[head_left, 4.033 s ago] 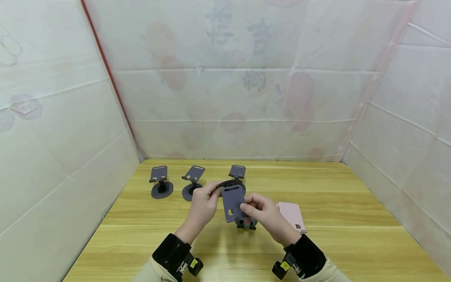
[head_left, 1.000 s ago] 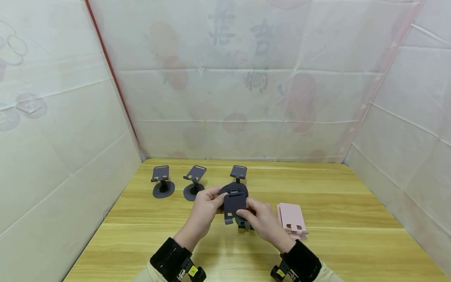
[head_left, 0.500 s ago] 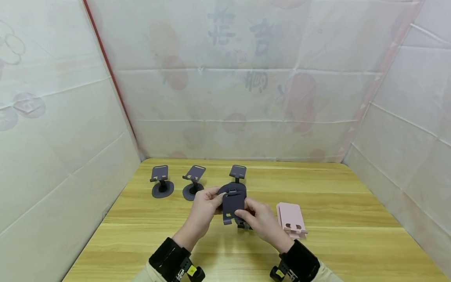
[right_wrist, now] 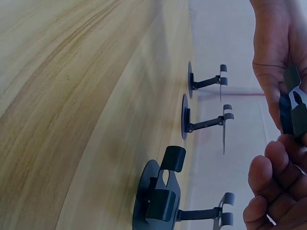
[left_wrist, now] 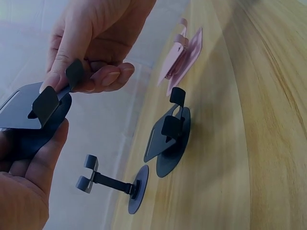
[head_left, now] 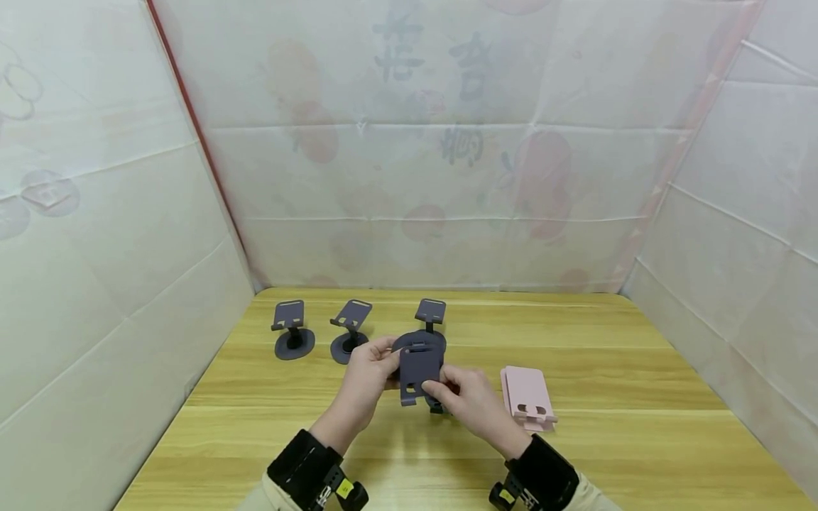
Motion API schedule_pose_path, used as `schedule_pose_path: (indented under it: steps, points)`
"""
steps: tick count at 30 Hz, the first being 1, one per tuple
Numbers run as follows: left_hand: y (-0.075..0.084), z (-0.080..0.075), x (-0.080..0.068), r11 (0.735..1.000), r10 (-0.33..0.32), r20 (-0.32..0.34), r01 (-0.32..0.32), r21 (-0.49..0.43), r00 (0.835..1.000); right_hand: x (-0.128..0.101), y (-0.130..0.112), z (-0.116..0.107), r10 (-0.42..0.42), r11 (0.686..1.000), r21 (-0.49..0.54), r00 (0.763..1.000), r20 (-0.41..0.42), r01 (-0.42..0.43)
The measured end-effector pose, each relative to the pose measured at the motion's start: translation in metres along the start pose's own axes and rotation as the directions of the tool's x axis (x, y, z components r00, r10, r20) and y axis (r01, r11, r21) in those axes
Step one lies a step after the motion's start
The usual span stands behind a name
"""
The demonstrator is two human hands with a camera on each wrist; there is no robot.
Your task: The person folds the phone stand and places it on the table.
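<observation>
A dark grey phone stand [head_left: 419,369] is held above the table, its slotted plate lying close over its rounded base. My left hand [head_left: 366,380] grips the stand's left side, with the thumb on top. From the right, my right hand [head_left: 476,401] pinches the plate's lower corner between thumb and fingers. In the left wrist view, the right thumb presses near the two lip hooks of the held phone stand [left_wrist: 36,112]. Beneath it on the table lies a folded dark phone stand [left_wrist: 165,139], mostly hidden in the head view.
Three unfolded dark phone stands stand toward the back: a left one [head_left: 290,330], a second one [head_left: 351,330] and a third [head_left: 431,311] partly behind the held one. Folded pink phone stands [head_left: 529,394] lie right of my right hand. Pale sheeting [head_left: 409,213] walls the wooden table [head_left: 613,369].
Over four seconds the held stand has turned from base edge-on to base face showing, its plate now closer to the base. In the last second both hands shifted slightly left with it.
</observation>
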State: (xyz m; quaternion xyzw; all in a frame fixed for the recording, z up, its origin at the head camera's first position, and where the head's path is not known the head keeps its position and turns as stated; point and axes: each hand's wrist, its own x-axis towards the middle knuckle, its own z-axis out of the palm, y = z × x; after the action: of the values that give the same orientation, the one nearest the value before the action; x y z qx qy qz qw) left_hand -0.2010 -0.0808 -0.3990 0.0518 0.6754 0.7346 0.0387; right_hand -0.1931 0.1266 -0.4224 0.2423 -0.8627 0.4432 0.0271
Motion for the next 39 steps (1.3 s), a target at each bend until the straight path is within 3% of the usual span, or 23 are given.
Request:
schedule_pose_path:
  steps: [7,13,21,32,39]
  points:
    - [-0.004,-0.002,0.001,1.000,-0.024,-0.003,0.024,0.000,1.000,-0.001,0.000,0.002,0.007,1.000,-0.012,1.000,0.007,-0.007]
    - [-0.009,-0.009,0.004,0.999,-0.051,-0.024,0.052,0.010,0.998,-0.002,0.003,-0.001,-0.060,0.996,-0.069,0.998,0.019,0.061]
    - [-0.022,-0.021,0.006,0.993,-0.094,-0.073,0.099,0.070,0.993,0.000,0.003,-0.026,-0.154,0.981,-0.126,0.988,-0.031,0.149]
    - [-0.033,-0.031,0.008,0.964,-0.173,-0.120,0.193,0.184,0.978,0.004,0.009,-0.048,-0.131,0.984,-0.129,0.989,-0.063,0.122]
    - [-0.039,-0.035,0.007,0.952,-0.183,-0.138,0.211,0.220,0.973,0.011,0.009,-0.055,-0.127,0.982,-0.149,0.990,-0.066,0.116]
